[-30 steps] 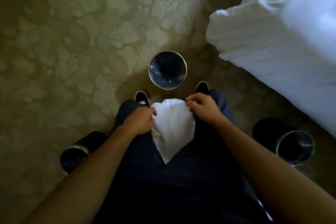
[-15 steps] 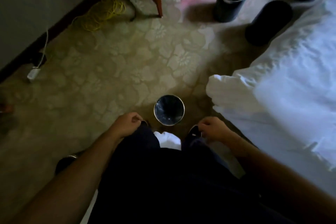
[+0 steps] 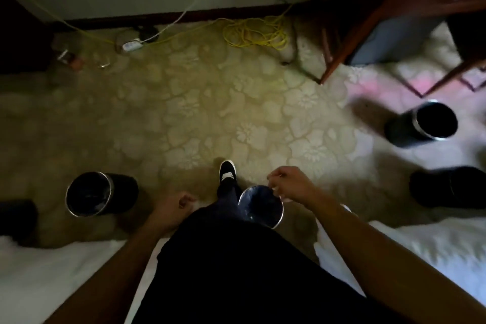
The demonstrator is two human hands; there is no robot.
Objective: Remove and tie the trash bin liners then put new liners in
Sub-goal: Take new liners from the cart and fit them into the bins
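Head view has swung up toward the wall, and the hands have spread apart. Left hand and right hand are curled on either side of the bin. The white liner is no longer clearly seen, so I cannot tell if they hold it. Probably stretching it over the rim.

Legible text — none. Checked the left bin, the shoe, the white adapter by the wall — too dim and blurred to read any label.
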